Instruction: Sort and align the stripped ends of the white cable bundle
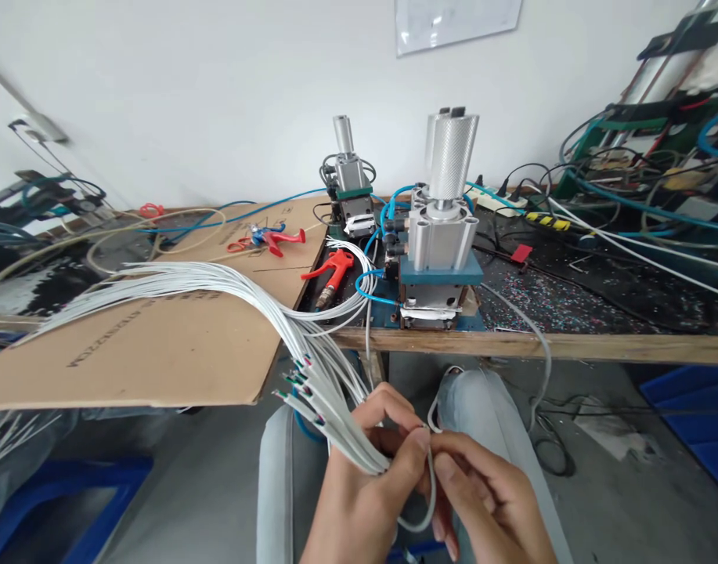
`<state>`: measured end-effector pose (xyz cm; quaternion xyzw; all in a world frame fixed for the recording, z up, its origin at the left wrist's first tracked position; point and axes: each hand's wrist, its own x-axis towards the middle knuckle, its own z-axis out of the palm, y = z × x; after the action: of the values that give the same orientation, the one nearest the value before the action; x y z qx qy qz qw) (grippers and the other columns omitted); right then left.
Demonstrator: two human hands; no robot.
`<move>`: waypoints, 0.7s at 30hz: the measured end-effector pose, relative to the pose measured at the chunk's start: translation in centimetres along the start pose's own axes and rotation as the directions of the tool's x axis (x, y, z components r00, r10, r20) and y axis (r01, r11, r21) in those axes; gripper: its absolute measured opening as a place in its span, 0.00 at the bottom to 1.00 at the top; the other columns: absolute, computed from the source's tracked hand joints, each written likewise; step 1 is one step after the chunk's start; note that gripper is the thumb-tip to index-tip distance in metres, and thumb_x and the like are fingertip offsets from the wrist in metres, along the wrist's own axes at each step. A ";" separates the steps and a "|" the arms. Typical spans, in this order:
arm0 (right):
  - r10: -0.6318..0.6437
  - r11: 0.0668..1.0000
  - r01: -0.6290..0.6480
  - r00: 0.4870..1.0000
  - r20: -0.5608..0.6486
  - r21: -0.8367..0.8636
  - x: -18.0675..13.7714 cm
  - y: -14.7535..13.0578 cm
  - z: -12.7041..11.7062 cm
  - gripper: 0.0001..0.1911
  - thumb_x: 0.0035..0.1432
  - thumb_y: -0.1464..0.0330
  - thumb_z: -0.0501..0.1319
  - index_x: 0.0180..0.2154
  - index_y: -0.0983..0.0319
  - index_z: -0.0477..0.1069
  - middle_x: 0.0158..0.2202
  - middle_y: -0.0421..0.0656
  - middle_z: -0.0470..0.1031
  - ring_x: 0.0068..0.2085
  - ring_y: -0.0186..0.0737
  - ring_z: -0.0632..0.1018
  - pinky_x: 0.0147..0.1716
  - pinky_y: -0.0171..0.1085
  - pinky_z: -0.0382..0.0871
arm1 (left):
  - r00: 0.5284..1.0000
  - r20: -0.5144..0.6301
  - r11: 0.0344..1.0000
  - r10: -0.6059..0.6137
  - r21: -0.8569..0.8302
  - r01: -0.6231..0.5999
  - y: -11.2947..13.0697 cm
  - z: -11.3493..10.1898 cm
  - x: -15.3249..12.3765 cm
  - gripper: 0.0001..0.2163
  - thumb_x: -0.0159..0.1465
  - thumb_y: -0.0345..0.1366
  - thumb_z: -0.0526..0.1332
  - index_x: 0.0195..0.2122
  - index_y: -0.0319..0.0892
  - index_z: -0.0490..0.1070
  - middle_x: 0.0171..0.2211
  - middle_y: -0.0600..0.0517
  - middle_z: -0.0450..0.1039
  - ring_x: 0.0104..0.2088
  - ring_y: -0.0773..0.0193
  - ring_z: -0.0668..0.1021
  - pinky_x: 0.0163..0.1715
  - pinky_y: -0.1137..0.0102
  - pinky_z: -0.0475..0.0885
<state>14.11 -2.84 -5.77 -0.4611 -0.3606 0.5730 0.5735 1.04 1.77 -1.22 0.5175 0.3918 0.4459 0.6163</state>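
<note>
White cables (218, 286) in a thick bundle, fanned out across the cardboard sheet (159, 345) on the left of the desk (511, 342), drooping over its near edge and gathered low in the near centre. Stripped ends with dark and coloured tips (300, 380) splayed just above the left hand (364, 478). Left hand closed around the gathered bundle, thumb and forefinger pinched at the top. Right hand (488, 501) just beside it, touching, fingertips (441, 462) pinched together on a single white cable (432, 470) looping down between both hands. Same loose cable apparently rising over the right knee (476, 399) toward the desk edge, though not certain. Both hands held above a lap in pale trousers.

Beyond, at the far centre of the desk: pneumatic machine (438, 258) with a knurled silver cylinder on a teal plate, blue air hoses (370, 286) at its left side. Smaller similar unit (350, 188) behind and to the left. Red-handled air gun (330, 274) lying just left of the machine, near the cardboard. Red and blue hand tool (270, 236) farther back on the cardboard. Tangle of black, white and blue leads (629, 196) on the far right. Blue bins (693, 415) on the floor at right, another (59, 501) at near left.
</note>
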 end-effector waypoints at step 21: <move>-0.783 0.337 0.722 0.571 0.246 -0.604 4.7 -2.5 -4.7 0.11 0.69 0.76 0.65 0.47 0.59 0.82 0.43 0.40 0.88 0.38 0.31 0.87 0.36 0.25 0.80 | 0.973 -0.229 0.989 0.014 -0.140 -0.047 0.3 1.5 0.1 0.11 0.63 0.49 0.74 0.38 0.49 0.81 0.34 0.58 0.64 0.22 0.79 0.59 0.22 0.76 0.47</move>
<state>19.69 1.51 -5.45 -0.4335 -0.6795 0.0586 0.5890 2.45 1.51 -0.65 0.4229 0.4185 0.5390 0.5962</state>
